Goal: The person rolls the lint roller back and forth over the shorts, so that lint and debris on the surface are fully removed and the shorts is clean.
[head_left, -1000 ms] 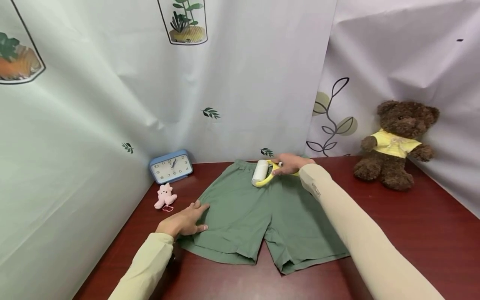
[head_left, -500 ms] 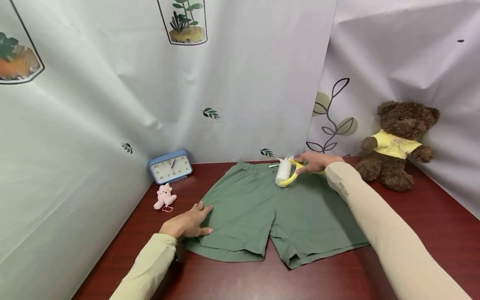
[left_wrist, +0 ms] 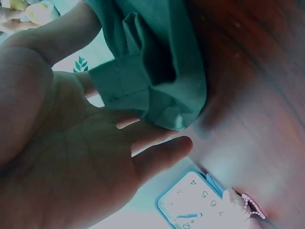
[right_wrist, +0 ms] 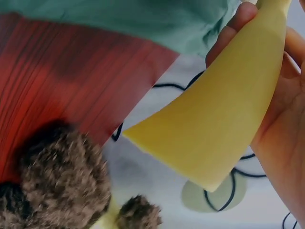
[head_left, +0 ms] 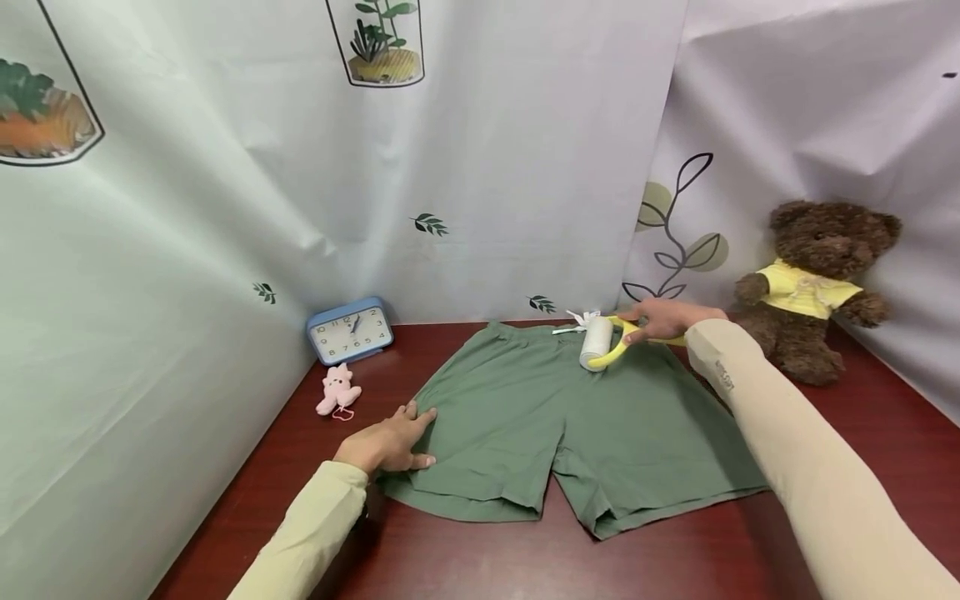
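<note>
From where I stand, the green shorts lie spread on the dark red bench, waistband toward twelve o'clock and the two leg openings toward six. The cloth is plain and matt, softly creased, gathered at the waist, with the near hems slightly lifted and folded. A white drawstring lies loose at the waistband.

Near that waistband, between twelve and one o'clock of the shorts, is the lint roller. Its white roll is a smooth cylinder, tilted with its upper end toward one o'clock, and a yellow arm curves around the lower end. The yellow handle is smooth and plain, widening to a flat-cut butt.

The right hand has its grip wrapped about that handle. The left hand rests on the edge of the shorts between eight and nine o'clock; its grip is released, fingers extended and thumb spread apart on the cloth.

At ten o'clock of the shorts stands a blue-framed clock, with a small pink toy just beside it at its six. A brown teddy bear in a yellow top sits at two o'clock, against the pale patterned backdrop.
</note>
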Demonstrator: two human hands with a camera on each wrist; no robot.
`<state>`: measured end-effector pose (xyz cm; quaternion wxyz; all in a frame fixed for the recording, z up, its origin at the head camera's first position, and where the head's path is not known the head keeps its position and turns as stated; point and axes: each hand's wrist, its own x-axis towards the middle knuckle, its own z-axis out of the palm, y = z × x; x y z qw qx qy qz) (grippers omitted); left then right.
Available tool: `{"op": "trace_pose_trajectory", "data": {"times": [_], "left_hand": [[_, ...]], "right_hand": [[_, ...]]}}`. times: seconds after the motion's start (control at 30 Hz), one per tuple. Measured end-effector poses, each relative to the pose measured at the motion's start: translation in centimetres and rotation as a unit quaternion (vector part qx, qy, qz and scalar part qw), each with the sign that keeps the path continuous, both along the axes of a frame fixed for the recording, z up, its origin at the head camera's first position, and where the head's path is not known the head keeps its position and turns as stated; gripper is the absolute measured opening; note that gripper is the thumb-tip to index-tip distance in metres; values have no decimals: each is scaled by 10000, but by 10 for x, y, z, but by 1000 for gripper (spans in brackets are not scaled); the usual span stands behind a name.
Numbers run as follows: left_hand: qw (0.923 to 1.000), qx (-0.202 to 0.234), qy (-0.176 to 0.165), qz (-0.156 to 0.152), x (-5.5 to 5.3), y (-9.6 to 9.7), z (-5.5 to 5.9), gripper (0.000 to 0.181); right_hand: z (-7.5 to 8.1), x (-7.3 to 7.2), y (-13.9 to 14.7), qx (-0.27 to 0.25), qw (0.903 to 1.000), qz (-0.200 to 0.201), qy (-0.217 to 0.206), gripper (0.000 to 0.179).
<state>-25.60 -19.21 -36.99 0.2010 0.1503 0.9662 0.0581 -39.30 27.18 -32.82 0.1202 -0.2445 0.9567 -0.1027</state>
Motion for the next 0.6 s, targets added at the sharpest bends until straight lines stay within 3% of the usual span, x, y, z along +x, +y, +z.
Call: {"op": "trace_pose_trajectory", "data": {"times": [0.2,0.33,0.6], "left_hand": [[9999,91,-12,67,2,-3,0,77],[9999,105,19,73,0,-2,0,77],[10000,59,-32,-51,-3,3,-1,77]], "right_hand": [[3,8,21,91,9998,115,-158,70],[6,14,35,171,9998,107,-38,70],[7,23,57,317,9994,-119,-43,72]]}}
